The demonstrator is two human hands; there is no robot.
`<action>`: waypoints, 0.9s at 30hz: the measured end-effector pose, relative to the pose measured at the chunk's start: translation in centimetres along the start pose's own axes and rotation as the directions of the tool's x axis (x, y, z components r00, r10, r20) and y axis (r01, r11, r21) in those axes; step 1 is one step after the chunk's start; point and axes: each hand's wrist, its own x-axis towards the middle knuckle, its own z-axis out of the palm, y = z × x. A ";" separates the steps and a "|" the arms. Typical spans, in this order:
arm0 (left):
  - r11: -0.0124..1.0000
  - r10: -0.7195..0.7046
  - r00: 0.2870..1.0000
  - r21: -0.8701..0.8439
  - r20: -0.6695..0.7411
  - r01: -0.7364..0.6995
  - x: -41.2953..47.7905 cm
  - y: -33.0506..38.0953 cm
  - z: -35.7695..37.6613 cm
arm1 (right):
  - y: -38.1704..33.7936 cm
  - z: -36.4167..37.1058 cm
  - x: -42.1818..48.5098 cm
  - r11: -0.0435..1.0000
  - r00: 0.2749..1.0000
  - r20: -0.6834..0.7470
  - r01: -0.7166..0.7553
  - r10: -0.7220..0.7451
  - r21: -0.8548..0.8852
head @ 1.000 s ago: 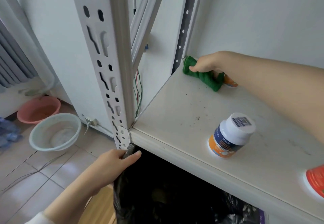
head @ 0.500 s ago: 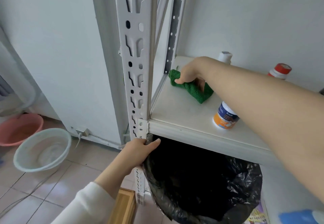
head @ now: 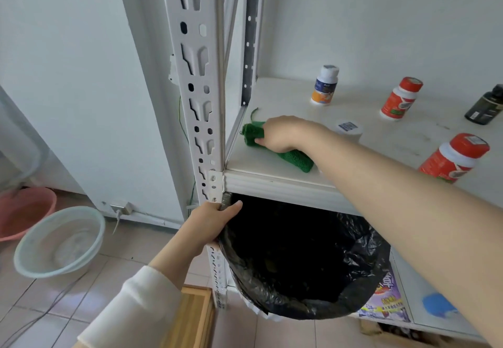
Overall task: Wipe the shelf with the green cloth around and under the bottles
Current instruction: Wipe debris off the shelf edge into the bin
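My right hand presses the folded green cloth flat on the white shelf, close to its front left corner. Several bottles stand on the shelf: a white-capped one with a blue and orange label at the back, two red-capped ones to the right, and a dark one at the far right. A white cap shows just behind my right wrist. My left hand grips the rim of a bin lined with a black bag, held just under the shelf edge.
The perforated white shelf upright rises at the front left corner. On the tiled floor to the left sit a pale basin and a pink basin. A wooden box stands below my left arm. A lower shelf holds a purple packet.
My right hand has dragged the green cloth from the back left corner forward along the left side to the front of the shelf. The view has pulled back, showing more bottles.
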 end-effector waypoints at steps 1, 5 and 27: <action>1.000 -0.005 1.000 -0.005 -0.001 0.005 -0.1 0.0 0.0 | 0.0 0.3 -0.3 1.000 1.000 -0.010 -0.002 0.002 0.002; 1.000 -0.012 1.000 -0.014 -0.001 0.012 -0.3 0.2 0.0 | -0.1 1.2 -1.5 0.999 0.997 -0.080 0.019 -0.016 0.031; 1.000 -0.008 1.000 0.007 -0.012 0.009 -1.0 0.3 -0.1 | 0.9 6.0 -12.2 0.924 0.948 -0.291 0.224 -0.132 0.309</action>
